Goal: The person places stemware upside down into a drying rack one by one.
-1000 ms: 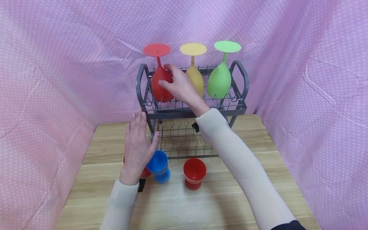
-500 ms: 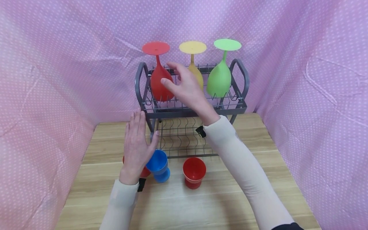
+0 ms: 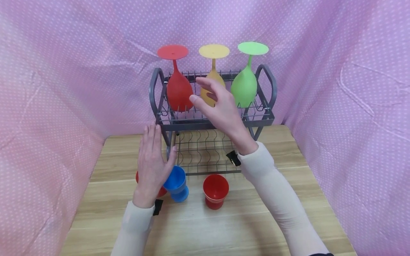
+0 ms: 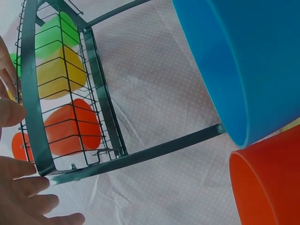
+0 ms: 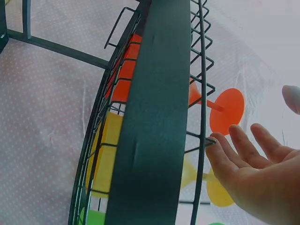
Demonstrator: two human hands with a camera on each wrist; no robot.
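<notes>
Three goblets stand upside down on the top tier of a dark wire dish rack (image 3: 215,126): a red goblet (image 3: 179,90) on the left, a yellow goblet (image 3: 207,96) in the middle, a green goblet (image 3: 244,88) on the right. My right hand (image 3: 221,110) hovers in front of the yellow goblet, partly covering it, fingers loosely bent around nothing. My left hand (image 3: 151,163) has straight fingers, their tips right at the rack's front left corner. Beneath it, a blue cup (image 3: 175,179) and another red cup (image 4: 267,183) show, the red one mostly hidden in the head view.
A red cup (image 3: 216,188) stands upright on the wooden table (image 3: 205,234) before the rack. The rack's lower wire tier (image 3: 201,153) sits behind the cups. Pink dotted cloth (image 3: 346,106) encloses the back and both sides.
My right hand has drawn away from the red goblet, back and to the right, leaving it standing in the rack. My left hand has hardly moved.
</notes>
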